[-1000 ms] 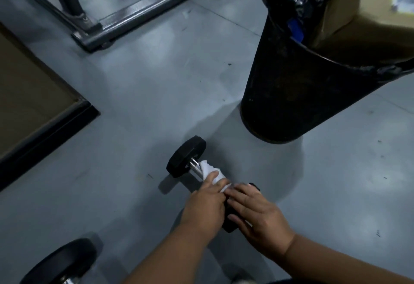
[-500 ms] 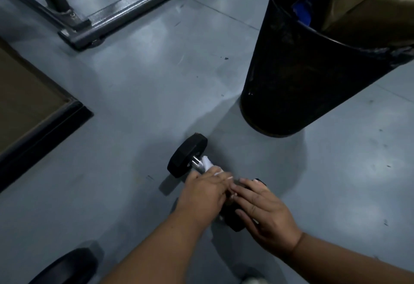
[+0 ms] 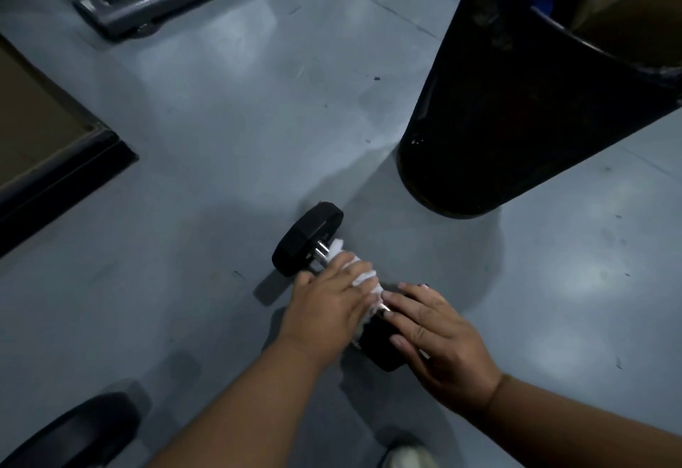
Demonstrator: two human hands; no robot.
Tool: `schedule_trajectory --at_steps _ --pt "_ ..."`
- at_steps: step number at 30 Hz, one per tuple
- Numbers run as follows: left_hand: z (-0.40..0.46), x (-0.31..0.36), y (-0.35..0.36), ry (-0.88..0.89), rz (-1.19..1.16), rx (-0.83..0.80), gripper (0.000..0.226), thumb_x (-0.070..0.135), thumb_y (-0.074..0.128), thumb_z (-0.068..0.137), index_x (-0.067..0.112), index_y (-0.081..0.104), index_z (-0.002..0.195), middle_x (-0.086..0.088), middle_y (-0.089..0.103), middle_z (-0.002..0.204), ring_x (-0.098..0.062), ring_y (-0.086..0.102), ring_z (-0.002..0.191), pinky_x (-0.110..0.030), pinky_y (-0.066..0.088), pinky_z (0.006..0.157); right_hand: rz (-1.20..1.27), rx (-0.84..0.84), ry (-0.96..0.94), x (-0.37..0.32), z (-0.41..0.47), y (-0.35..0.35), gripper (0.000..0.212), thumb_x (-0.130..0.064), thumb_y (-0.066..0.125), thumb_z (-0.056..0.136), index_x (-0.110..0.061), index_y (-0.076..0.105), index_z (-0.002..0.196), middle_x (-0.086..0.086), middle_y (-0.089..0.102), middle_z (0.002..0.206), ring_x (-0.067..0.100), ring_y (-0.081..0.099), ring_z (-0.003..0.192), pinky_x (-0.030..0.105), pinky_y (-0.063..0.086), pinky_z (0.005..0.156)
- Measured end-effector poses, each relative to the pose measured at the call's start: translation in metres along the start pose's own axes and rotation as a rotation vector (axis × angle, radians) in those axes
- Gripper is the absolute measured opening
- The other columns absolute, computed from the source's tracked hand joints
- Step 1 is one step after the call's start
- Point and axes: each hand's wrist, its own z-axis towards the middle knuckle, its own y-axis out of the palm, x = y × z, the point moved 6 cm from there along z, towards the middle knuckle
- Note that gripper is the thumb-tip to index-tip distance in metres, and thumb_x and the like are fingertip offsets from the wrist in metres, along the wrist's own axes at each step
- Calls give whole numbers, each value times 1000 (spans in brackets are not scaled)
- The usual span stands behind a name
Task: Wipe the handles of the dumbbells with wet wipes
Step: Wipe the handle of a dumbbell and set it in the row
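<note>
Left hand [image 3: 330, 301], wet wipe [image 3: 363, 277] wrapped round dumbbell [image 3: 332, 264] handle, has slid toward the 11 o'clock head since a moment ago, wiping underway; right hand [image 3: 439, 334] flat, steadying the near head.

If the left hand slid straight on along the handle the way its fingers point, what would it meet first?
Probably the far weight head of the dumbbell. The left hand grips the wet wipe round the handle, fingers pointing up the bar; only a short bare stretch of handle separates them.

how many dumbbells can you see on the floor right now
2. One dumbbell lies mid-floor under both hands, beside the black bin. A second dumbbell is cut off at the bottom-left corner. Others may lie outside view.
</note>
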Motion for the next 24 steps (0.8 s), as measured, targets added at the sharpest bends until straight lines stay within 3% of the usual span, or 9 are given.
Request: schedule_trajectory --at_steps 5,8,12,15,17,21,24 --pt "-2 11 9 -263 -123 85 29 35 44 95 32 72 105 17 61 130 -12 43 139 -38 41 74 19 4 -3 1 1 3 27 -17 66 95 -3 73 118 4 63 137 28 56 130 51 45 106" --pt "-6 36 12 -114 -137 59 33 33 43 92 32 71 110 18 63 123 -13 43 135 -38 45 69 23 7 -6 2 0 4 27 -18 65 96 -3 73 117 5 62 137 30 56 130 52 44 106" --pt "-4 4 5 73 -61 -6 34 34 48 94 30 70 120 13 59 136 -14 42 137 -36 39 74 25 17 -26 1 3 3 28 -15 66 94 -1 73 117 7 63 135 30 57 128 47 42 108" --pt "2 -22 -1 -175 -113 102 31 39 48 97 29 73 113 14 61 135 -11 43 138 -37 43 77 37 26 -36 1 3 2 27 -13 68 92 -1 73 116 8 64 133 29 57 127 45 41 109" --pt "2 -6 6 -275 -179 122 28 34 46 95 32 71 107 16 61 130 -12 42 140 -39 40 82 34 23 -31 3 2 3 27 -13 67 92 -1 73 115 8 64 132 30 58 127 46 41 108" --pt "-5 33 21 -76 -203 -32 37 23 43 86 33 70 109 20 60 130 -11 40 141 -35 33 78 30 10 -28 4 0 5 27 -15 63 95 -3 73 116 9 64 133 32 57 127 48 41 108" --pt "-3 10 11 20 -96 -16 32 27 50 91 32 71 115 16 60 135 -12 44 139 -34 31 77 20 10 -39 4 2 4 27 -15 65 93 -3 74 115 9 65 131 30 57 127 46 41 109"
